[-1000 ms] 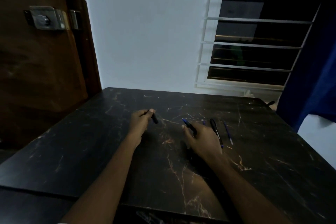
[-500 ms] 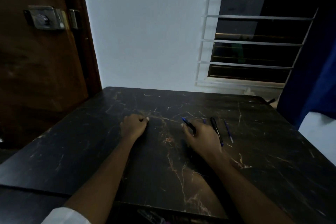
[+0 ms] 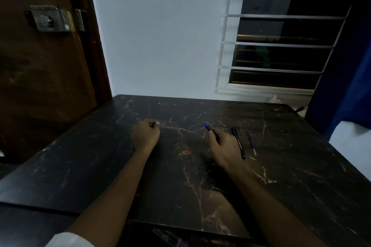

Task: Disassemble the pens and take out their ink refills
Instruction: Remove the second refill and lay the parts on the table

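Observation:
My right hand rests on the black marble table and grips a dark pen body whose blue tip points away to the left. Just right of that hand lies a whole black pen, and beyond it a thin blue ink refill. My left hand is curled into a fist on the table, left of centre. Only a dark sliver of the pen cap shows between its fingertips.
A white wall and a barred window stand behind the table. A brown door with a metal lock is at the left, and a blue curtain hangs at the right edge.
My left hand moved left with the black pen cap and closed into a fist on the table, hiding most of it. The right hand and its pen stayed put.

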